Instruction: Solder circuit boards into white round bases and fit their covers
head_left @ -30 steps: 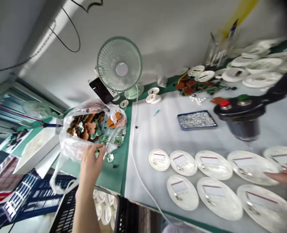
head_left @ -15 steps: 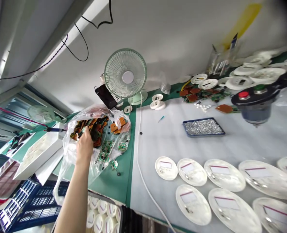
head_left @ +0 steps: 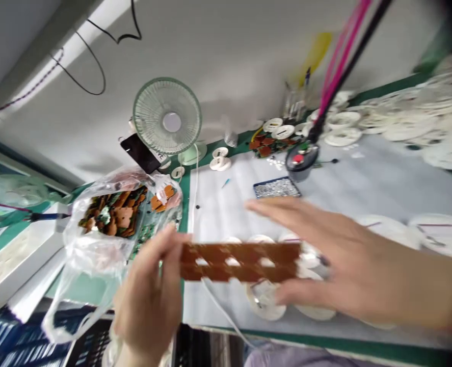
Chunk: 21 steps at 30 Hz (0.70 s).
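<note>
A long brown strip of joined circuit boards is held up in front of me, level, above the table's front edge. My left hand pinches its left end with fingers closed on it. My right hand is at the strip's right end, thumb under it and fingers stretched out above. A clear plastic bag full of brown and green boards lies on the green mat to the left, apart from both hands.
White round plates lie in rows on the grey table sheet. A blue tray of small metal parts, a hanging tool with a red button, a green desk fan and a white cable stand behind. Blue crates sit at lower left.
My left hand has come out of the bag and now holds a brown board strip in front of me. My right hand has come in to its right end. The view has shifted.
</note>
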Available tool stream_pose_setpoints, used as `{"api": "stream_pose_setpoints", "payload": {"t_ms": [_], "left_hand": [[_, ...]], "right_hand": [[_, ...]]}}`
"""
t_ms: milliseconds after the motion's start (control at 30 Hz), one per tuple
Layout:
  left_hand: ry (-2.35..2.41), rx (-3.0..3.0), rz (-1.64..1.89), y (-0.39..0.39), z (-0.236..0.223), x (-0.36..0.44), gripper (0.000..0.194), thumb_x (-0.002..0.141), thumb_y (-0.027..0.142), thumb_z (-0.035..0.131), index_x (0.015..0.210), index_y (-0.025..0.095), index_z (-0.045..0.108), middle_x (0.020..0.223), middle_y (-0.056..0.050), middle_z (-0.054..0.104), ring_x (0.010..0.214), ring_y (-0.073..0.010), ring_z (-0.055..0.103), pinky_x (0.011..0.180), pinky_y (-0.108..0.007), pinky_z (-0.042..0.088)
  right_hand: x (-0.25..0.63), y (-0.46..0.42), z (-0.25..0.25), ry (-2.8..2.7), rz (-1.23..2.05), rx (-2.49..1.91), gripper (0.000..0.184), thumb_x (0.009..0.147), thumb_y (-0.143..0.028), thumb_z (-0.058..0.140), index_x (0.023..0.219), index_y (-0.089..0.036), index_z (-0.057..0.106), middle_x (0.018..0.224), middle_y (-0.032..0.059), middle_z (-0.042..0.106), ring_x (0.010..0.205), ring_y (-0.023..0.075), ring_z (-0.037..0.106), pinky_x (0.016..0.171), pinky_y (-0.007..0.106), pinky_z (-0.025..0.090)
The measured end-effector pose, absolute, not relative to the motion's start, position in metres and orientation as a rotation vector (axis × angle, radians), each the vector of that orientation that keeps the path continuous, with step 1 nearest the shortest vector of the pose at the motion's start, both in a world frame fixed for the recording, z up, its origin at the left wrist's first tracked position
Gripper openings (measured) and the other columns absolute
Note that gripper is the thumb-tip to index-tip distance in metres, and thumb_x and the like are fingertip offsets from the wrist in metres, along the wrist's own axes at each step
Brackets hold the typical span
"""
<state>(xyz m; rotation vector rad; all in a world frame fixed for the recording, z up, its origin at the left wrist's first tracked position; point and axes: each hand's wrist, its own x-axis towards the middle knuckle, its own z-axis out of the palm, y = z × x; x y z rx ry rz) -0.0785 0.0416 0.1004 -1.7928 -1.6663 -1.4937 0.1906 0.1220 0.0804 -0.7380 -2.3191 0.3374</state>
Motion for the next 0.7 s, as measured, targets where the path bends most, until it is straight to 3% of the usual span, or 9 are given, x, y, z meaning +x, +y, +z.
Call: {"api": "stream_pose_setpoints", "payload": {"t_ms": [67,133,233,333,433,500,567,633,700], "left_hand": [[-1.672,-1.908,-1.844,0.036,0.097,-0.052,0.047,0.09,0.023,0.069,0.135,0.027,0.056,0.112,-0.003,0.073,0.093,-0.0152,0.072,0.084,-0.026,0.06],[-1.867,-2.038,-2.119,0.039,0.092,-0.043,0.059,0.083,0.034,0.078,0.136,0.027,0.054,0.114,-0.005,0.073,0.098,-0.0178,0.072,0.085,-0.027,0.061],[-2.393,-1.967,-2.329,0.053,0.076,-0.042,0.043,0.077,0.042,0.083,0.109,0.019,0.067,0.089,-0.004,0.076,0.074,-0.0165,0.074,0.07,-0.025,0.063],[-2.556,-1.761,-2.469,0.063,0.061,-0.035,0.036,0.073,0.045,0.084,0.087,0.015,0.071,0.075,-0.003,0.075,0.062,-0.016,0.073,0.061,-0.024,0.063],[-2.589,-1.61,-2.517,0.064,0.057,-0.038,0.043,0.063,0.051,0.088,0.08,0.015,0.071,0.068,-0.001,0.073,0.056,-0.0144,0.07,0.053,-0.02,0.06],[-2.587,-1.505,-2.419,0.064,0.059,-0.061,0.042,0.065,0.051,0.087,0.082,0.017,0.069,0.069,0.0,0.071,0.054,-0.011,0.067,0.051,-0.017,0.057],[-2.476,-1.433,-2.158,0.066,0.06,-0.102,0.037,0.075,0.053,0.076,0.086,0.019,0.065,0.075,0.001,0.07,0.058,-0.0102,0.065,0.055,-0.019,0.058],[-2.368,-1.55,-1.569,0.074,0.058,-0.148,0.036,0.088,0.056,0.053,0.082,0.021,0.055,0.072,0.001,0.065,0.06,-0.0137,0.066,0.064,-0.029,0.062],[-2.37,-1.604,-1.327,0.083,0.051,-0.179,0.03,0.089,0.05,0.048,0.081,0.021,0.051,0.069,-0.002,0.063,0.063,-0.0198,0.067,0.065,-0.039,0.063]], "right_hand": [[0.182,0.126,0.098,-2.381,0.764,-0.763,0.039,0.095,-0.055,0.049,0.114,-0.027,0.068,0.093,-0.0023,0.069,0.073,0.0028,0.062,0.059,0.011,0.044],[0.183,0.127,0.105,-2.294,1.169,-0.902,0.043,0.096,-0.053,0.047,0.087,-0.019,0.071,0.066,-0.0035,0.063,0.053,-0.0008,0.05,0.048,0.011,0.034],[0.187,0.122,0.096,-2.179,1.36,-1.041,0.051,0.094,-0.057,0.049,0.079,-0.013,0.069,0.061,-0.0021,0.061,0.052,0.0014,0.052,0.044,0.013,0.033],[0.187,0.117,0.077,-2.235,0.525,-0.831,0.028,0.098,-0.031,0.049,0.093,-0.012,0.069,0.072,-0.0035,0.067,0.057,0.0013,0.06,0.049,0.013,0.043],[0.194,0.118,0.063,-2.096,-0.198,-0.565,0.028,0.092,-0.006,0.05,0.118,-0.006,0.061,0.108,0.0037,0.07,0.096,0.0059,0.068,0.085,0.015,0.056],[0.21,0.119,0.06,-2.118,-0.27,-0.532,0.036,0.091,-0.004,0.048,0.127,-0.005,0.055,0.121,0.0067,0.065,0.114,0.008,0.062,0.101,0.019,0.052],[0.233,0.119,0.057,-2.208,-0.308,-0.504,0.037,0.095,-0.008,0.043,0.129,-0.01,0.055,0.125,0.0052,0.063,0.117,0.0087,0.06,0.101,0.021,0.052],[0.259,0.115,0.05,-2.329,-0.318,-0.457,0.036,0.098,-0.013,0.038,0.128,-0.015,0.057,0.128,0.0035,0.061,0.118,0.0118,0.06,0.097,0.027,0.054],[0.281,0.11,0.041,-2.408,-0.339,-0.473,0.034,0.098,-0.015,0.04,0.128,-0.017,0.057,0.127,0.0029,0.062,0.114,0.0143,0.061,0.092,0.03,0.054]]}}
